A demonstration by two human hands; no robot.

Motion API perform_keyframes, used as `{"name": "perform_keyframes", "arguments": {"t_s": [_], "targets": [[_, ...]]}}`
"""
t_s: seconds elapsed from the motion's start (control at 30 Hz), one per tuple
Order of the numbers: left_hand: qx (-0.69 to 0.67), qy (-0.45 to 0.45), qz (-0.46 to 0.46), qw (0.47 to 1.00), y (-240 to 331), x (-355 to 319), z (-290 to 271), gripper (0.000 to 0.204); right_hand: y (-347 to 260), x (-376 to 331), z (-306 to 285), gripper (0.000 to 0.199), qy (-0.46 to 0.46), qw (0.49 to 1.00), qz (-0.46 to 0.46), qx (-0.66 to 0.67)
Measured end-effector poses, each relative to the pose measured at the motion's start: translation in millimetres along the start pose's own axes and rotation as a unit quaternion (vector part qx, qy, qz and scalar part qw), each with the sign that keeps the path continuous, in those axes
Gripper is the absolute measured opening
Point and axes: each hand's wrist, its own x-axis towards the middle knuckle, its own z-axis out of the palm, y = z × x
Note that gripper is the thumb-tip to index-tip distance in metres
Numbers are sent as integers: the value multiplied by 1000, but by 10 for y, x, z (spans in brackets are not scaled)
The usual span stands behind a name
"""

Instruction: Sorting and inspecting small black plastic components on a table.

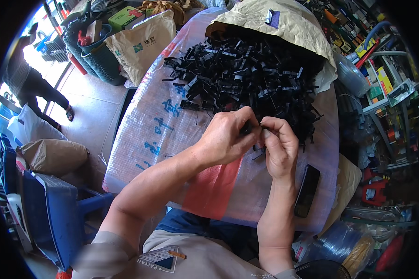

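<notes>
A big heap of small black plastic parts (246, 74) spills out of a tan paper sack (284, 23) onto a woven plastic sheet (153, 135) spread over a work surface. My left hand (228, 135) and my right hand (279, 144) meet at the near edge of the heap. Both pinch one small black plastic part (252, 126) between their fingertips. Most of that part is hidden by my fingers.
A black phone (307, 190) lies on the sheet by my right forearm. A blue plastic stool (51, 209) stands at lower left beside filled sacks (53, 156). A person (32, 83) stands on the tiled floor at far left. Cluttered shelves (381, 69) line the right side.
</notes>
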Motion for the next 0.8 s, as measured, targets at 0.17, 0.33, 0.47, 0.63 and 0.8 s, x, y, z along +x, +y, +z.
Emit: {"name": "perform_keyframes", "arguments": {"t_s": [0.17,0.33,0.47,0.63,0.8], "targets": [[26,14,36,999,-38,-48,51,12,-13,2,16,13,3,1000,-14,14],[-2,8,20,1000,-10,-36,15,13,-37,-3,30,14,-3,999,6,43],[-93,-22,-51,994,18,-21,-27,17,-56,9,66,21,-3,998,39,45],[-171,-60,-148,972,112,-8,-66,25,-61,17,93,20,86,995,8,47],[-58,-37,-55,996,-28,-19,-55,38,-154,97,71,22,183,953,80,227]]}}
